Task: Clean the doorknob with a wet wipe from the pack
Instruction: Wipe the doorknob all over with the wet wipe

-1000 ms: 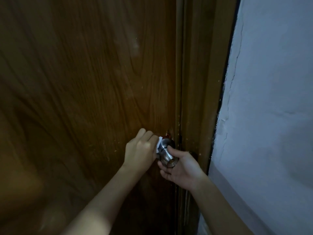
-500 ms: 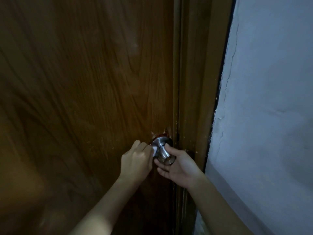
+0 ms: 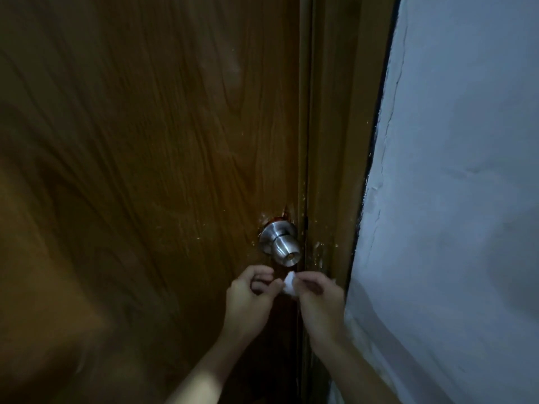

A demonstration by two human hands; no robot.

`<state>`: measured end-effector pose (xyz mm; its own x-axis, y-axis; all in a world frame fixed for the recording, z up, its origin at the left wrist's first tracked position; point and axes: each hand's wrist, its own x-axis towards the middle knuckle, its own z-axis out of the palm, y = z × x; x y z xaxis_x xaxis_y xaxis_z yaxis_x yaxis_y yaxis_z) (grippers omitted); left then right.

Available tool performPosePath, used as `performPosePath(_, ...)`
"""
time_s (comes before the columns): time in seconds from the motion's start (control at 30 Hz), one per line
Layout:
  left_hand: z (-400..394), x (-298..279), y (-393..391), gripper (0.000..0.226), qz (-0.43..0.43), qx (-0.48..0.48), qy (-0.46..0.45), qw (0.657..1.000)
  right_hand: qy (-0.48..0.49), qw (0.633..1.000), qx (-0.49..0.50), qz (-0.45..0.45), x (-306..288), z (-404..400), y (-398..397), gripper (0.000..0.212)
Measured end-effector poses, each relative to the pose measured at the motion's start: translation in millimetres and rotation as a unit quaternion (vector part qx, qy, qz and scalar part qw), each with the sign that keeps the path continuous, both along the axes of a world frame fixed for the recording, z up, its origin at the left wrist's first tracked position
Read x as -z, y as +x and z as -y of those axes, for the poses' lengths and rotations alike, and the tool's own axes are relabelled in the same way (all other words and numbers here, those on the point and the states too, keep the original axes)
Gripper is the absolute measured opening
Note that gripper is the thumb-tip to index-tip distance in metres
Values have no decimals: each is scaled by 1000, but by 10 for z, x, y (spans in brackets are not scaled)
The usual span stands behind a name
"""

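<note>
A round silver doorknob (image 3: pixel 282 245) sticks out of the brown wooden door (image 3: pixel 151 158) near its right edge, with no hand on it. Just below the knob, a small crumpled white wet wipe (image 3: pixel 288 286) sits between my two hands. My left hand (image 3: pixel 250 301) has its fingers curled, with the fingertips at the wipe's left side. My right hand (image 3: pixel 320 298) pinches the wipe from the right. The wipe pack is not in view.
The brown door frame (image 3: pixel 335 141) runs down right of the knob, with chipped spots near the latch. A pale, cracked wall (image 3: pixel 455 199) fills the right side. The scene is dim.
Both hands have come off the doorknob and dropped below it. The wipe, earlier pressed on the knob by my left hand, now sits between both hands. The knob is fully bare.
</note>
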<state>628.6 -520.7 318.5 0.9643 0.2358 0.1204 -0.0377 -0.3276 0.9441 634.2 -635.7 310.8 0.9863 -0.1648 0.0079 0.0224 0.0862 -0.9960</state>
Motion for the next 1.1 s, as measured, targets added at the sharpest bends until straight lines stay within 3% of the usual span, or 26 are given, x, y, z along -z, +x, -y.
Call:
performPosePath(0.1,-31,-94,89,42,22,4,15,1000,-104,958,146,225,-178,42,15,8)
performPosePath(0.17,-18,-145,138,52,29,16,40,999,-184,911,141,342,-262,31,132,22)
performPosePath(0.3,9,-175,221,44,75,24,72,994,-396,822,-9,410,-274,12,393,28)
performPosePath(0.37,15,-170,230,37,103,27,94,990,-433,802,-28,410,-192,3,465,28)
performPosePath(0.43,7,-169,235,35,101,15,102,990,-416,813,-8,406,-167,-23,464,24)
performPosePath(0.57,-38,-186,250,42,83,3,124,989,-344,889,70,295,-265,-14,465,17)
performPosePath(0.6,-42,-195,252,44,82,3,127,988,-339,893,80,285,-282,0,464,18)
performPosePath(0.7,-39,-209,260,46,84,0,130,988,-357,847,93,383,-261,11,405,27)
performPosePath(0.83,-1,-189,270,39,105,3,146,984,-467,770,-27,433,-57,3,444,31)
performPosePath(1.0,6,-204,279,43,99,-25,164,981,-360,856,76,364,-103,-71,364,49)
performPosePath(1.1,-24,-221,275,45,97,-11,166,981,-314,887,125,314,-86,-137,308,38)
